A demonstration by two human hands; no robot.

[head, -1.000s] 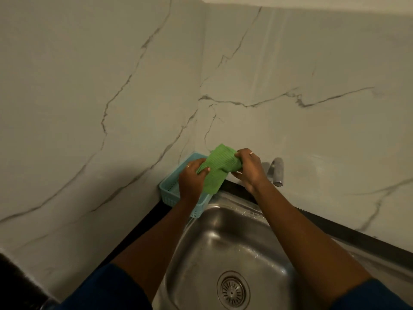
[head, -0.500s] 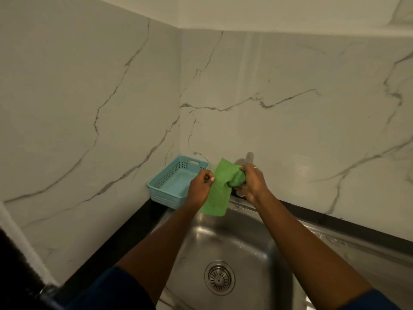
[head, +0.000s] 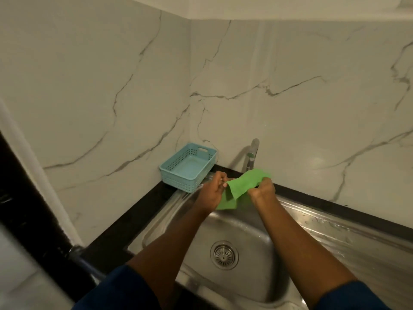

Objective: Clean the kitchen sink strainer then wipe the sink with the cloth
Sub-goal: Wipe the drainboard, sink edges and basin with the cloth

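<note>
Both hands are up over the far rim of the sink (head: 169,211), just in front of the tap (head: 252,155), with a green cloth (head: 242,186) stretched between them. The left hand (head: 211,192) has its fingers (head: 220,179) curled in, pinching one edge of the cloth against the thumb, and a loose flap hangs from that side toward the basin. The right hand (head: 263,191) has its fingers (head: 267,181) curled tight round the other end, which is bunched in its grip, with a corner poking out past the knuckles toward the wall (head: 312,108). The cloth is clear of the steel and touches nothing but the hands. Down in the bottom of the sink the round metal strainer (head: 224,255) sits in the drain hole, directly below the forearms and well apart from the cloth. At the far left corner of the sink a pale blue slotted basket (head: 178,181) stands on the dark surface (head: 125,231), tucked into the angle of the marble-look wall, close to the left hand but not touching it. To the right of the basin runs the steel draining board (head: 357,240), dotted with water. Dark blue sleeves (head: 116,291) cover both upper arms.
</note>
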